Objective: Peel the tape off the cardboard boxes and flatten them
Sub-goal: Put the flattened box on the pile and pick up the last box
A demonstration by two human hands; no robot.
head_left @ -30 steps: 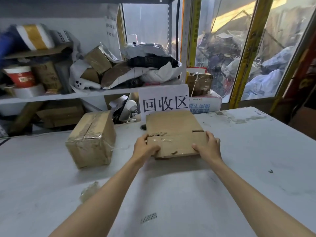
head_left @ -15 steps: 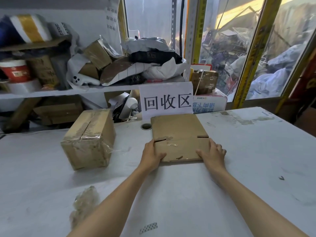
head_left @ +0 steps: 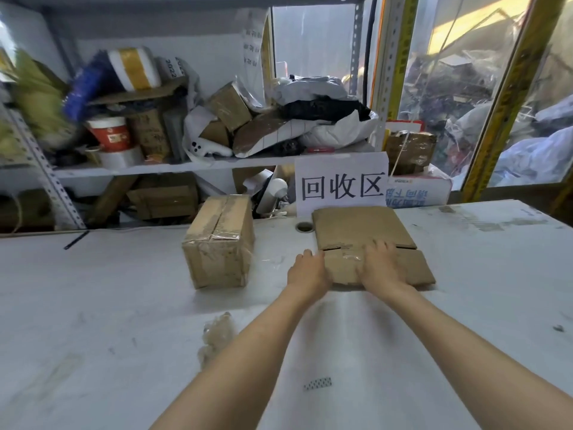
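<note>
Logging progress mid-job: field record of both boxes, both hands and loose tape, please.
flat box: flattened brown cardboard box on the white table
left hand: at its left edge, grip unclear
right hand: palm down on it
taped box: upright brown cardboard box, left of it, sealed with clear tape
loose tape: crumpled clear tape wad beside left forearm

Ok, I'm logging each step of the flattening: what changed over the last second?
The right hand slid from the right edge of the flattened box onto its top, pressing flat near the middle. The left hand stayed at the left edge; the flattened box and the taped box did not move.
</note>
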